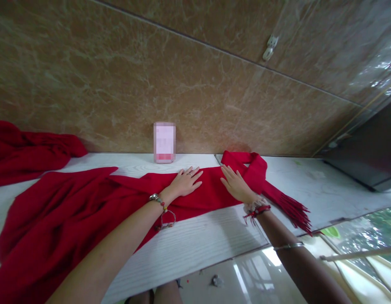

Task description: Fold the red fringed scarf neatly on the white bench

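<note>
A long red scarf (211, 190) lies across a white wood-grain surface (195, 245), flat and smooth in its middle part. My left hand (185, 182) rests palm down on this part, fingers spread. To its right, my right hand (236, 184) also lies on the cloth with its fingers stretched out. Beyond my right hand the scarf folds over itself, and its fringed end (290, 207) points toward the front right. Loose wrinkled cloth spreads to the left, under and beside my left forearm.
A phone-like object (164, 142), its face pixelated, leans on the brown marbled wall (119, 84). Another red cloth (30, 154) lies at the far left. A dark box-shaped object (366, 143) stands at the right. Shiny floor shows below the surface's front edge.
</note>
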The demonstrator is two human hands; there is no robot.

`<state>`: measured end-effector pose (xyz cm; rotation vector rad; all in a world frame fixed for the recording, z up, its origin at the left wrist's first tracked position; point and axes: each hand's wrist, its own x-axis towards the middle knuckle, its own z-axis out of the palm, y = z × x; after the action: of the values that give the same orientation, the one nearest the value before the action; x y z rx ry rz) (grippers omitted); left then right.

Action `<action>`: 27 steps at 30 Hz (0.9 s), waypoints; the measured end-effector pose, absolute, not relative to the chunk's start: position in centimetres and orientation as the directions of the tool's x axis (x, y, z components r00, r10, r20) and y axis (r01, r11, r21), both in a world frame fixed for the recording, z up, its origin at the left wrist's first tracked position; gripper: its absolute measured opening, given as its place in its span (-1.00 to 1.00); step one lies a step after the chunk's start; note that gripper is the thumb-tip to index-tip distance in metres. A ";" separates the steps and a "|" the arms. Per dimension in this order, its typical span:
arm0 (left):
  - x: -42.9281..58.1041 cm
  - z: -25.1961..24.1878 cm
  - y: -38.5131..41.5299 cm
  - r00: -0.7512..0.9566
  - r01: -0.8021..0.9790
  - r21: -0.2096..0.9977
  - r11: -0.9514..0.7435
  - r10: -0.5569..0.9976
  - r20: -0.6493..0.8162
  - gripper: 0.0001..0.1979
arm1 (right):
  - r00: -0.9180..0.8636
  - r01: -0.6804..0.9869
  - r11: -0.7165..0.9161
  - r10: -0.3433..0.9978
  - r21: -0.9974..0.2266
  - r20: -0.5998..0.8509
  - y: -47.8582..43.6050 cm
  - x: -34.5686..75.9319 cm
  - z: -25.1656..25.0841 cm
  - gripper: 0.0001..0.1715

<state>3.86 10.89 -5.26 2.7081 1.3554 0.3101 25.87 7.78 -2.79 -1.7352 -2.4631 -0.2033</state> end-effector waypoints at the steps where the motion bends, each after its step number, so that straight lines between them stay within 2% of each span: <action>1: 3.9 -5.4 10.9 0.584 0.780 0.178 -0.600 0.800 0.140 -0.52 | -0.365 0.930 0.367 0.912 0.024 0.188 7.3 25.0 -2.9 -0.41; 6: 3.8 -5.8 11.2 0.591 0.775 0.164 -0.610 0.792 0.155 -0.51 | -0.459 0.888 0.461 0.882 0.011 0.110 5.8 23.7 -4.3 -0.43; 11: 3.8 -5.4 11.0 0.588 0.779 0.171 -0.604 0.797 0.135 -0.51 | -0.379 0.925 0.374 0.921 0.072 0.088 6.4 27.8 -4.9 -0.46; 15: 3.8 -5.1 10.8 0.589 0.779 0.163 -0.606 0.796 0.141 -0.52 | -0.240 0.971 0.238 0.961 0.035 0.137 6.9 28.3 -4.1 -0.43; 18: 3.8 -5.3 10.8 0.591 0.772 0.179 -0.610 0.792 0.151 -0.52 | -0.294 0.955 0.297 0.939 0.010 0.176 7.6 26.0 -3.6 -0.42; 21: 3.8 -5.5 10.9 0.582 0.774 0.192 -0.604 0.797 0.159 -0.52 | -0.384 0.922 0.387 0.913 0.007 0.142 8.6 24.0 -3.8 -0.43; 27: 3.7 -5.7 11.0 0.575 0.780 0.201 -0.592 0.806 0.142 -0.50 | -0.310 0.951 0.309 0.945 0.019 0.104 10.1 25.3 -4.5 -0.48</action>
<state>3.72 10.98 -5.72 2.6832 1.3566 0.3320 25.35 10.11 -4.51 -1.8010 -2.4821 -0.1173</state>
